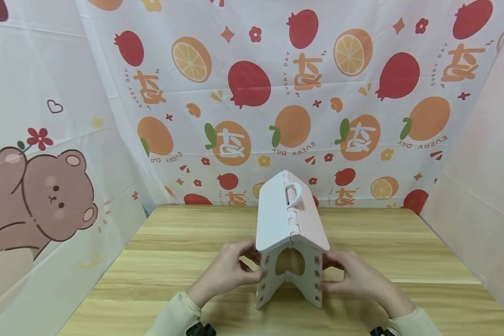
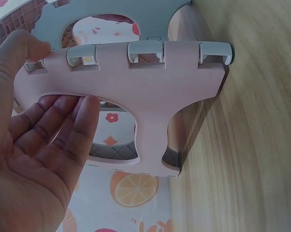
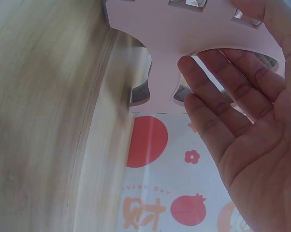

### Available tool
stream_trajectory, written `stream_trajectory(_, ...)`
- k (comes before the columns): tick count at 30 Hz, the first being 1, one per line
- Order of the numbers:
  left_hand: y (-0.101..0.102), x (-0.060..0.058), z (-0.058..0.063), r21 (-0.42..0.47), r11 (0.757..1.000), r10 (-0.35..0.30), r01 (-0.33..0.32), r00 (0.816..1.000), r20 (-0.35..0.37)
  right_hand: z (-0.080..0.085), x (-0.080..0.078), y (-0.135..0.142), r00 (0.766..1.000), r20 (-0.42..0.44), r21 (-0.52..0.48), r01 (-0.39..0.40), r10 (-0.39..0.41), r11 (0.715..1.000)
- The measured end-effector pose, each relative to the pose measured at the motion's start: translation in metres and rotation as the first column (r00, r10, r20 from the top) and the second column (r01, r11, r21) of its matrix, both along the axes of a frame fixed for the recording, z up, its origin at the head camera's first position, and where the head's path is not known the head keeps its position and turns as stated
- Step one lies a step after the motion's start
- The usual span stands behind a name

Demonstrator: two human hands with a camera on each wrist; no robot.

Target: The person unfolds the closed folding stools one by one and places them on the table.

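A folding step stool (image 1: 273,214) stands half folded on the table, its ribbed top peaked like a roof with a loop handle (image 1: 296,195) at the ridge. Its grey end panel (image 1: 269,282) is bent inward at the middle, with a round cutout. My left hand (image 1: 231,269) grips the pink left side panel (image 2: 121,72), thumb at the hinged front edge and fingertips in the cutout. On the other side my right hand (image 1: 354,275) holds the matching pink panel (image 3: 160,43), with its thumb near the edge slots and some fingers at the opening. The stool's far end is hidden.
The wood-grain table (image 1: 185,238) runs back to a fruit-print cloth (image 1: 252,126). A cloth with a bear print (image 1: 59,196) hangs at the left, a pale cloth (image 1: 483,186) at the right. Dark wrist devices (image 1: 199,329) show at the cuffs.
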State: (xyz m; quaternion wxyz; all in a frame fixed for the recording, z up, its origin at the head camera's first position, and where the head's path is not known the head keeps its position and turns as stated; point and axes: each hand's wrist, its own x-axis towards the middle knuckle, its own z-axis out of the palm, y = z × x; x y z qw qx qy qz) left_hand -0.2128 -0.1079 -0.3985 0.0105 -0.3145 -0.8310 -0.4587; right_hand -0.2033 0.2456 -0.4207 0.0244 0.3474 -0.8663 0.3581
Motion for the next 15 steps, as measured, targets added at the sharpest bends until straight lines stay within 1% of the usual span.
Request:
stream_trajectory(4,-0.001,0.0,0.0005,0.009,1.0,-0.013,0.013,1.0,0.02,-0.0014,0.001,0.0014,1.0,-0.006,-0.012,-0.004,0.004,1.0)
stream_trajectory(9,-0.002,0.0001,0.0016,0.016,1.0,-0.027,0.027,0.998,0.051,-0.0016,0.0015,0.0033,1.0,0.018,-0.012,0.002,-0.002,1.0)
stream_trajectory(15,-0.0026,-0.0007,0.0016,0.017,0.999,-0.03,0.029,0.998,0.06,-0.0004,0.0025,0.0054,0.999,0.037,-0.011,0.002,-0.002,1.0)
